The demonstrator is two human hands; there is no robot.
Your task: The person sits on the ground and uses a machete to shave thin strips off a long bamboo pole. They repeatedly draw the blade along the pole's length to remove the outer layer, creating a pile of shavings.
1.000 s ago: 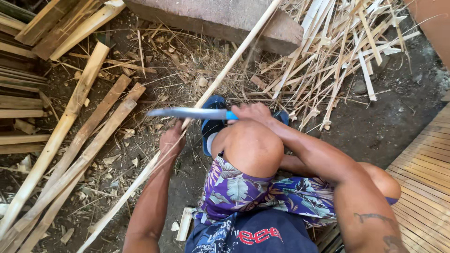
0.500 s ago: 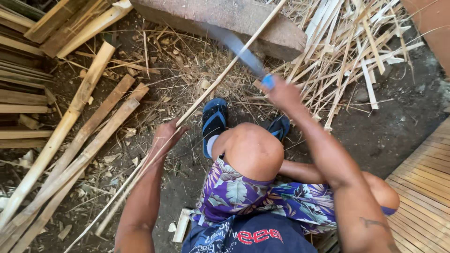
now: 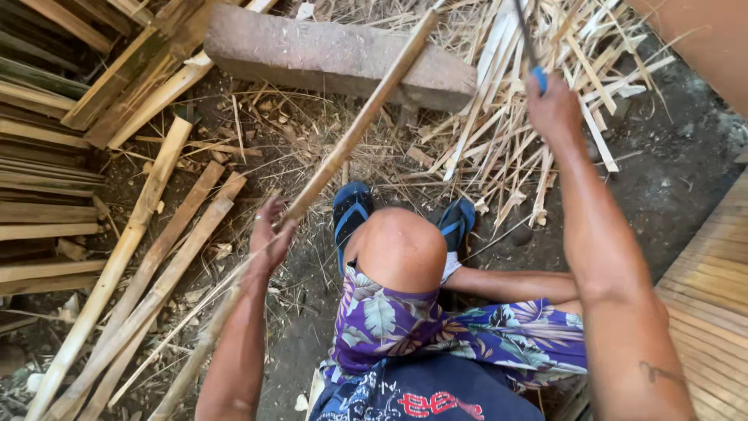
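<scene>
**Holding the long stick, knife lifted high**

Your left hand [image 3: 269, 234] is wrapping its fingers tight around a long bamboo stick [image 3: 351, 140]. The stick is slanting up and away from that hand, and its far end is leaning on the gray stone block [image 3: 335, 58]. Its near end is running down past your left arm toward the ground.

Your right hand [image 3: 553, 109] is closing in a fist around the blue handle of a knife [image 3: 530, 47]. You are holding it up high, to the right of the stone block, and the blade is pointing up and away from you.

Your bent knee is sitting below the stone block, between your two arms. Your blue sandals [image 3: 351, 214] are resting on the dirt just past the knee. A pile of thin bamboo strips [image 3: 545, 148] is lying to the right of the stone block. Flat bamboo slats [image 3: 148, 257] are lying to its left, near your left hand.
</scene>
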